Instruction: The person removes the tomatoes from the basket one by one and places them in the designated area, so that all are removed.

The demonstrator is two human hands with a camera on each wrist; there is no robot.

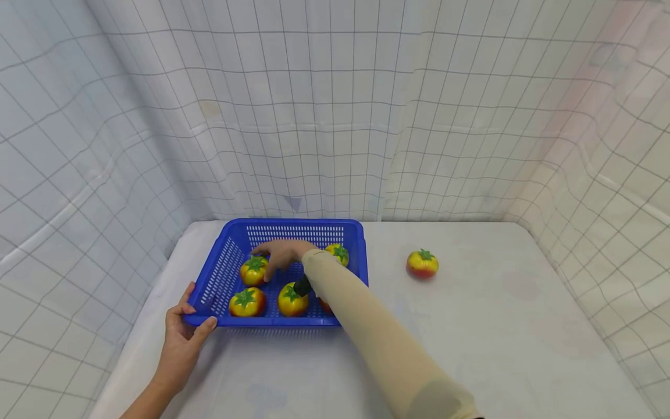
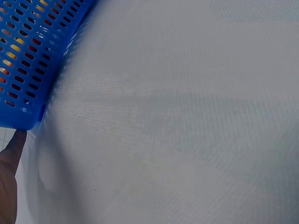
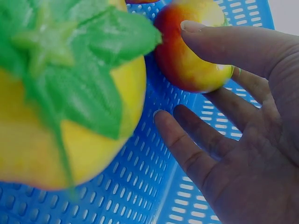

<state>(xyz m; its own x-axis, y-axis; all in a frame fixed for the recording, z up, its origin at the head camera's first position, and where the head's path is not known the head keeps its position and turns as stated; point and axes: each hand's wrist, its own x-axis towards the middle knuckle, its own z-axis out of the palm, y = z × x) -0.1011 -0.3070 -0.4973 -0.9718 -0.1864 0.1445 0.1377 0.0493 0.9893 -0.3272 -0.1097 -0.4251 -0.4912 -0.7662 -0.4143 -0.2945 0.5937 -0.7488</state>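
In the head view a blue perforated basket (image 1: 293,222) holds several yellow-red toy-like fruits with green leafy tops. My left hand (image 1: 177,343) grips its front left corner, thumb on the front rim; the left wrist view catches a finger against the basket (image 2: 28,100). Inside the basket, my right hand (image 1: 285,254) is at the back left fruit (image 1: 253,273). The right wrist view has this hand (image 3: 247,154) with thumb and fingers loosely spread on either side of a fruit (image 3: 187,51); firm contact cannot be told. A larger-looking fruit (image 3: 98,154) is close to that camera.
One more yellow-red fruit (image 1: 422,264) lies on the white-covered table (image 1: 487,326), right of the basket. White grid-patterned curtains (image 1: 324,116) stand behind and at both sides. My right sleeve (image 1: 377,331) crosses the basket's front right part and partly hides a fruit there.
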